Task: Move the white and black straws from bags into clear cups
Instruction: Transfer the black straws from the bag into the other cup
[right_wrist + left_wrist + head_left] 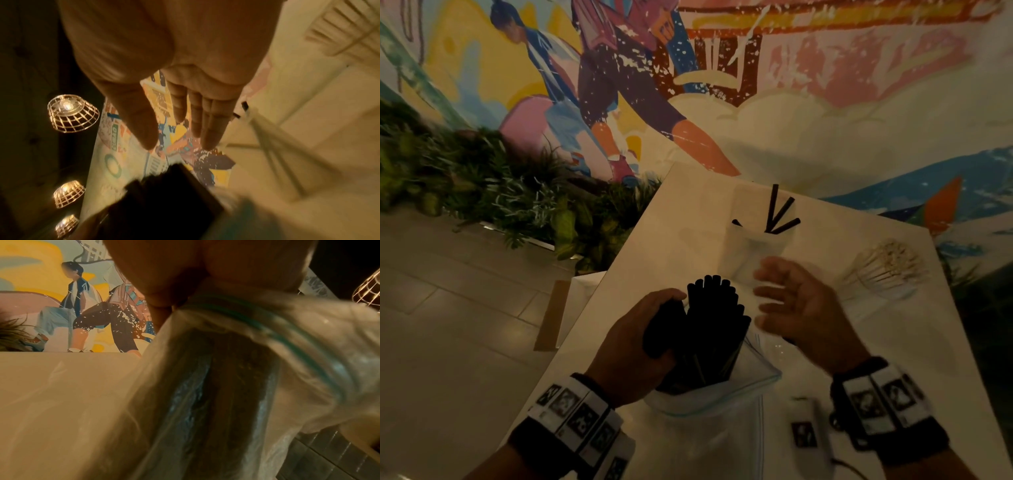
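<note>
Gripping blk straws (709,329), left hand (633,346)

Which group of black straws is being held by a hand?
The big bundle of black straws in the bag, gripped by the left hand; the few in the clear cup stand untouched.

Black straws (714,329) stand bunched in bag (709,421); four lean in cup (758,246).

**Camera setup**

Head cam: above my table (640,240), facing forward and down, both hands and the mural (619,85) in frame. Left wrist cam: very close under my palm, pressed against the bag (236,369), facing the mural (82,308). Right wrist cam: looks along my open fingers (197,116), tilted up at the lamps (72,112). All three share the mural and the black straws (712,329).
</note>
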`<state>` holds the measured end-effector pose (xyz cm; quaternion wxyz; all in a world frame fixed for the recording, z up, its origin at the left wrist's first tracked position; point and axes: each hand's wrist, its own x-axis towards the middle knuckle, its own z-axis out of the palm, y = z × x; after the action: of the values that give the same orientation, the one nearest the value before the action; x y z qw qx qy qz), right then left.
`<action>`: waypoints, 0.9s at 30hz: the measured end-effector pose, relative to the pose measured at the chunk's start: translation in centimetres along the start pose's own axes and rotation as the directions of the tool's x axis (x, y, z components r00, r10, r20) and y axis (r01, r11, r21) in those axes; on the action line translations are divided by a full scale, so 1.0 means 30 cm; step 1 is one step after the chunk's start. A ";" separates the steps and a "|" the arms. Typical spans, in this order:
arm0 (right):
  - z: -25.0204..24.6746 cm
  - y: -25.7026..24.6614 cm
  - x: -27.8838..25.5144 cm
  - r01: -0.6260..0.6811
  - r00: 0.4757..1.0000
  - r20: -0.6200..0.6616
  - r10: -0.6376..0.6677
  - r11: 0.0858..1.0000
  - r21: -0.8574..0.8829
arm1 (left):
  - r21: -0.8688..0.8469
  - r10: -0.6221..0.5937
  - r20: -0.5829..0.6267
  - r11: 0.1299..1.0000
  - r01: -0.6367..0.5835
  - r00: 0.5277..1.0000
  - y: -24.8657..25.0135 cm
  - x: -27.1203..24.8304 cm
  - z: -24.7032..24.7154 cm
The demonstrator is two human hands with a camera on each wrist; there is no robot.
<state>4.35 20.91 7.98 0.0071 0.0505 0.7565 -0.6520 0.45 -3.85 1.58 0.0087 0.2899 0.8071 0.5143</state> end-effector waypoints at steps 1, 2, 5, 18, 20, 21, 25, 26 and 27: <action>0.025 0.025 -0.016 -0.018 0.998 0.052 0.020 0.999 -0.036 | -0.009 -0.007 -0.002 1.000 0.007 1.000 0.002 0.002 0.000; 0.049 0.039 -0.033 -0.033 0.995 0.097 0.037 0.998 -0.049 | -0.033 -0.022 0.001 0.999 0.022 1.000 0.005 0.002 -0.003; 0.093 0.064 -0.074 -0.061 0.987 0.147 0.064 0.998 -0.024 | -0.173 -0.079 0.072 0.981 0.090 0.994 0.008 -0.001 -0.024; 0.209 0.109 -0.110 0.048 0.990 -0.117 -0.077 0.972 -0.231 | -0.099 0.033 0.057 0.995 -0.028 0.998 0.015 0.019 0.004; 0.196 0.128 -0.105 0.021 0.990 -0.133 -0.048 0.980 -0.200 | -0.076 0.042 0.045 0.996 -0.039 0.998 0.009 0.017 0.005; 0.191 0.136 -0.105 0.013 0.989 -0.144 -0.040 0.984 -0.180 | -0.069 0.043 0.040 0.997 -0.040 0.998 0.010 0.016 0.003; 0.187 0.160 -0.103 0.022 0.990 -0.134 -0.050 0.980 -0.200 | -0.035 0.047 0.040 0.998 -0.045 0.998 0.008 0.008 -0.003; 0.186 0.166 -0.102 0.028 0.990 -0.128 -0.056 0.978 -0.205 | -0.032 0.045 0.039 0.999 -0.044 0.998 0.009 0.008 -0.004; 0.184 0.172 -0.099 0.033 0.991 -0.119 -0.059 0.978 -0.208 | -0.026 0.042 0.039 0.999 -0.041 0.998 0.009 0.008 -0.004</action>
<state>7.43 16.01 2.31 -0.0500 0.0726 0.8198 -0.5658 0.33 -3.75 1.94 0.0175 0.3166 0.7939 0.5188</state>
